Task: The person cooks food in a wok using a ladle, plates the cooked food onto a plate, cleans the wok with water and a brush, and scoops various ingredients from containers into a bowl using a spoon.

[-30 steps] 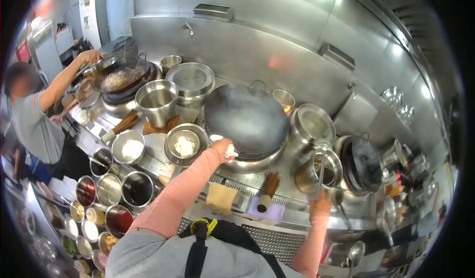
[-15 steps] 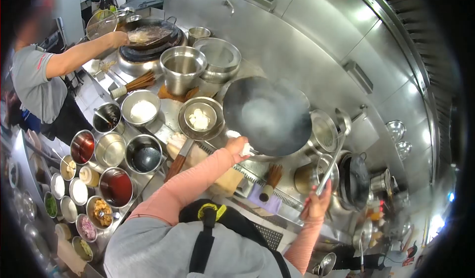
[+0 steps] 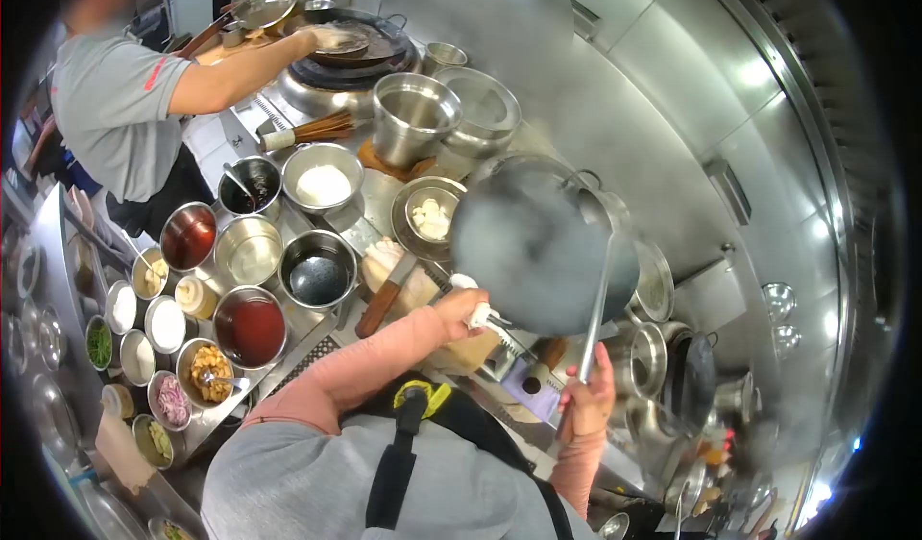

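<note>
My left hand is closed round the near handle of a large dark wok, with a folded white cloth in the grip. Smoke or steam rises from the wok and blurs its inside. In my right hand is the long metal handle of a ladle. The ladle reaches over the wok's right side; its head is hard to make out in the haze. Left of the wok, a small metal bowl of pale pieces rests in a wooden-handled pan or strainer.
Metal pots with red sauce, dark liquid and white powder stand at left, beside several small ingredient bowls. A tall steel pot sits behind. At upper left, a co-worker's arm reaches over another wok.
The ladle has swung from right of the wok to over it, my right hand moving left. The wok looks more tilted and smokier. The camera view has shifted, moving the scene rightward.
</note>
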`<state>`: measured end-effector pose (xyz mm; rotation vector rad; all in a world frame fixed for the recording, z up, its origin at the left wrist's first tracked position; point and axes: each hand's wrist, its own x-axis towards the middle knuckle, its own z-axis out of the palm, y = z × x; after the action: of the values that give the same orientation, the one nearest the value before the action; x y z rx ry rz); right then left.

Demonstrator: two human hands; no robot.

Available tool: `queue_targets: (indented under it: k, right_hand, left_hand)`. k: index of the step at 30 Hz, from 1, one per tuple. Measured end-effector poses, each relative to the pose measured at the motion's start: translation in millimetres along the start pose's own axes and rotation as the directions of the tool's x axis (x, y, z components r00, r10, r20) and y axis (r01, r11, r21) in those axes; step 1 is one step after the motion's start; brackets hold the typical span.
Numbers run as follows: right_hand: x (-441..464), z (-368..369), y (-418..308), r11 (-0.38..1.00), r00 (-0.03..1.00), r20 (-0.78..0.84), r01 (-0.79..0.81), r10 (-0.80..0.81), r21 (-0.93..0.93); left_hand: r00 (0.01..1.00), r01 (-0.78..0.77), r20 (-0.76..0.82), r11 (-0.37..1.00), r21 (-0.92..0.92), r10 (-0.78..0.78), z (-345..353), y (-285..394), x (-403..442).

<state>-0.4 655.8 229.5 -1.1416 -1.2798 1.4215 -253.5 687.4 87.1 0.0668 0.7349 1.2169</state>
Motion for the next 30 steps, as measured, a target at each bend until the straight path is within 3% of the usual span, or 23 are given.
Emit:
queue_targets:
  k: [19,22,30]
  right_hand:
    - [30,49,-10,0.995,0.996,0.047,-0.077,0.074,0.066]
    - [31,60,-15,0.994,0.996,0.046,-0.078,0.074,0.083]
    - [43,70,-17,0.995,0.992,0.098,-0.080,0.074,0.055]
  left_hand:
    - [0.999,-0.010,0.043,0.994,-0.107,0.015,-30,4,-33]
    - [0.992,-0.022,0.120,0.993,-0.114,0.036,-41,1,-19]
    - [0.988,-0.004,0.150,0.984,-0.179,0.031,-34,9,-31]
